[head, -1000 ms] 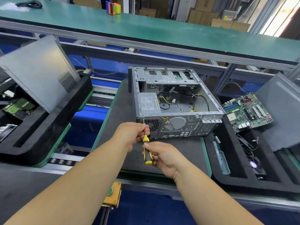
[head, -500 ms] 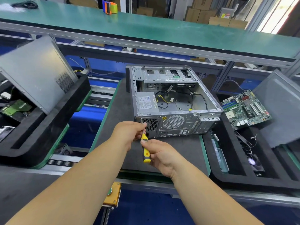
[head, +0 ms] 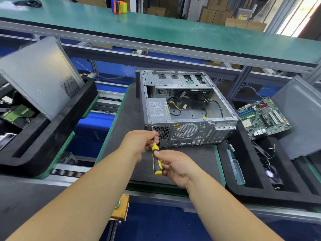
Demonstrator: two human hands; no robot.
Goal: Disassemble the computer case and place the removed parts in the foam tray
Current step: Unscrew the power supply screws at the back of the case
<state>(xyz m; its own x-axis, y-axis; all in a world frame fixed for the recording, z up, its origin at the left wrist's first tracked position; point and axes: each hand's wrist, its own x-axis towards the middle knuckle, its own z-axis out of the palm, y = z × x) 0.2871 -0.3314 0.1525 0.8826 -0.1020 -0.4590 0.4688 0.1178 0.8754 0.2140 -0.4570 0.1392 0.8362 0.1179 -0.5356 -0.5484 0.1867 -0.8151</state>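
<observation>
Gripping the screwdriver (head: 156, 162) handle, right hand (head: 175, 166) sits below computer case (head: 187, 110); left hand (head: 140, 143) pinches its shaft.

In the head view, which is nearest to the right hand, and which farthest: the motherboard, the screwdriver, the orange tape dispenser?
1. Screwdriver, held in the right hand.
2. Motherboard, to the right, in the foam tray.
3. Orange tape dispenser, on the far green shelf.

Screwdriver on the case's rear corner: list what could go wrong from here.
1. The yellow-and-black screwdriver sits tilted, its tip at the screw by the silver power supply; it may slip and strip the head.
2. The left hand pinches the shaft near the tip, so a slip could jab its fingers.
3. A freed screw could roll off the dark mat into the conveyor gap.
</observation>
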